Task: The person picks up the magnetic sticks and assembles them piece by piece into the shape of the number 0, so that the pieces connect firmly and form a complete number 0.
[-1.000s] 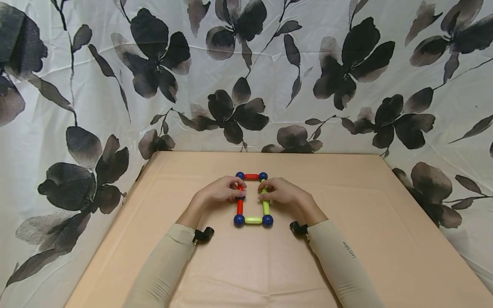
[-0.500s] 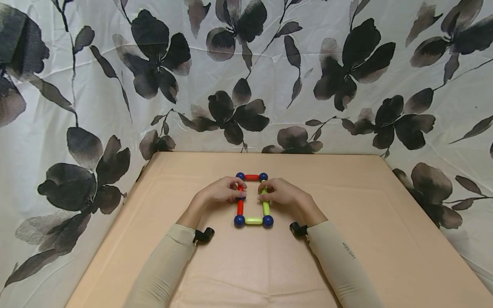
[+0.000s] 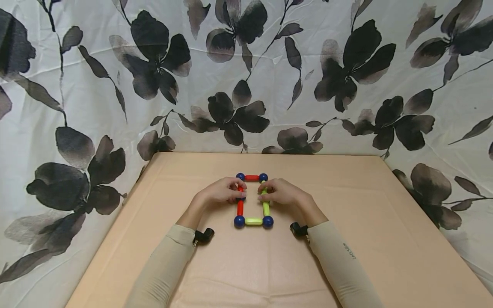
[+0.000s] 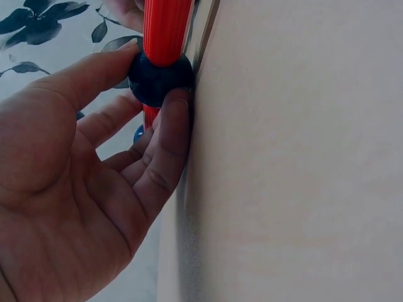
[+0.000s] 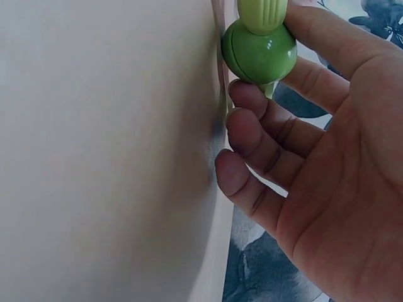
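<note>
Toy construction rods and balls form a long rectangle lying between the hands in the head view. Its far end is a red rod (image 3: 252,178), its near end a yellow-green rod (image 3: 253,221), with blue balls at the corners. My left hand (image 3: 218,191) pinches the blue ball (image 4: 157,80) halfway along the left side, between a red rod (image 4: 167,31) and another red one. On the right side, my right hand (image 3: 286,191) holds a green ball (image 5: 261,53) between thumb and fingertips, with a yellow-green rod (image 5: 262,14) joined to it. Fingers partly cover both side balls in the head view.
A tan-covered table (image 3: 346,205) lies under the shape. Behind it hangs a white cloth (image 3: 292,17) with dark printed flowers. A small black wrist camera (image 3: 204,235) is strapped to the left wrist, another (image 3: 298,229) to the right.
Both hands and the rod-and-ball rectangle stay in place. The head view shifts only very slightly, and the cloth at far left appears moved a little leftward.
</note>
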Tool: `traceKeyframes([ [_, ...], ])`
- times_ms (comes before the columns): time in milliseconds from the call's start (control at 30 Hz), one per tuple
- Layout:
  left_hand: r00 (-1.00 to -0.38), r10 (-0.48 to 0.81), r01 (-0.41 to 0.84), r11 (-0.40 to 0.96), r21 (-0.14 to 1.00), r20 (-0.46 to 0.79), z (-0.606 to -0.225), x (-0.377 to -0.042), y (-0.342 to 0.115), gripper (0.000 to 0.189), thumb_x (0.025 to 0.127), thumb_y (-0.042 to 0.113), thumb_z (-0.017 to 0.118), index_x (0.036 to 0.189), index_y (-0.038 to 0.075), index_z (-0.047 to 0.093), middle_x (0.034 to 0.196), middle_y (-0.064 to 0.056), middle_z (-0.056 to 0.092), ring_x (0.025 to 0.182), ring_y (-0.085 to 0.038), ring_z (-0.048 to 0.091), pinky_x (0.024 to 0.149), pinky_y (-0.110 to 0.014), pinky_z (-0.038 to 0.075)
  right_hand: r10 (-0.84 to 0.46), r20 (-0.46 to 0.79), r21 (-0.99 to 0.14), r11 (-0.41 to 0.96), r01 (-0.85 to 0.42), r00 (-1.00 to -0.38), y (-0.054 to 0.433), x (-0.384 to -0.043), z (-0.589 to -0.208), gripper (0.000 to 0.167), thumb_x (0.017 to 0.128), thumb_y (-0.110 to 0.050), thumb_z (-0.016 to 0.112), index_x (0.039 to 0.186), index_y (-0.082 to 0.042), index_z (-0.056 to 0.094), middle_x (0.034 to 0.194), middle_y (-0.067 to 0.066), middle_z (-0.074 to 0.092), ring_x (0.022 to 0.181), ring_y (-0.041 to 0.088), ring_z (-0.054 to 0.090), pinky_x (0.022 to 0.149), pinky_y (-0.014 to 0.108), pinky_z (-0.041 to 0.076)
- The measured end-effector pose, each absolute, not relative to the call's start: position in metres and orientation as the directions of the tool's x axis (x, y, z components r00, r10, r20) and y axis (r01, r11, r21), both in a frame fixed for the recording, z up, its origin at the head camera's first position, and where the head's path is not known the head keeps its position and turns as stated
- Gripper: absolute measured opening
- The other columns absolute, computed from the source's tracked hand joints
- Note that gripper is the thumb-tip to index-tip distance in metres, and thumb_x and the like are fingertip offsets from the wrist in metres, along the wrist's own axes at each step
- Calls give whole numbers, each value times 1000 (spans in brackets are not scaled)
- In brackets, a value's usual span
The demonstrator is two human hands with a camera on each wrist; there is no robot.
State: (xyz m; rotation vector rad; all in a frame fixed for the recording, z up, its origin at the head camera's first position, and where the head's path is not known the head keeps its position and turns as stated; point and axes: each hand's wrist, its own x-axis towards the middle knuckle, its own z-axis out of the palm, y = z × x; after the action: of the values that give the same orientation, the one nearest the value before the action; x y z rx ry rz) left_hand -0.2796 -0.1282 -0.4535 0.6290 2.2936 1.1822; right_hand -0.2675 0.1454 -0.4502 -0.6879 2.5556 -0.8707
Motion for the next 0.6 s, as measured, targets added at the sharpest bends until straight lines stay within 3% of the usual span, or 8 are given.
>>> traceKeyframes([
  [167, -774, 598, 182, 524, 832, -208, -454, -281, -130, 30, 98, 33, 74, 122, 17, 67, 93, -9, 65, 74, -22, 64, 73, -31, 55, -553, -151, -625, 696, -354, -820, 149, -268, -450, 37, 96, -39, 75, 128, -20, 74, 105, -2, 69, 98, 20, 56, 84, 36, 45],
  [367, -773, 599, 143, 487, 862, -211, -453, -283, -138, 44, 98, 34, 73, 131, 8, 59, 96, -14, 69, 79, -26, 69, 76, -35, 60, -464, -131, -676, 688, -263, -876, 160, -266, -447, 41, 97, -42, 73, 132, -23, 72, 103, 2, 66, 96, 23, 56, 82, 37, 46],
  [500, -833, 530, 134, 470, 872, -158, -454, -284, -144, 45, 100, 32, 71, 131, 6, 52, 97, -17, 69, 79, -30, 67, 70, -37, 58, -399, -62, -680, 687, -254, -915, 169, -266, -444, 39, 100, -39, 70, 133, -20, 70, 101, 5, 65, 94, 24, 56, 82, 38, 46],
  [600, -901, 426, 164, 498, 851, -76, -455, -287, -148, 56, 101, 36, 69, 142, 6, 46, 115, -18, 67, 97, -33, 68, 80, -42, 57, -357, 5, -657, 703, -272, -934, 175, -268, -444, 38, 101, -35, 68, 134, -15, 69, 104, 5, 66, 95, 25, 58, 84, 39, 48],
])
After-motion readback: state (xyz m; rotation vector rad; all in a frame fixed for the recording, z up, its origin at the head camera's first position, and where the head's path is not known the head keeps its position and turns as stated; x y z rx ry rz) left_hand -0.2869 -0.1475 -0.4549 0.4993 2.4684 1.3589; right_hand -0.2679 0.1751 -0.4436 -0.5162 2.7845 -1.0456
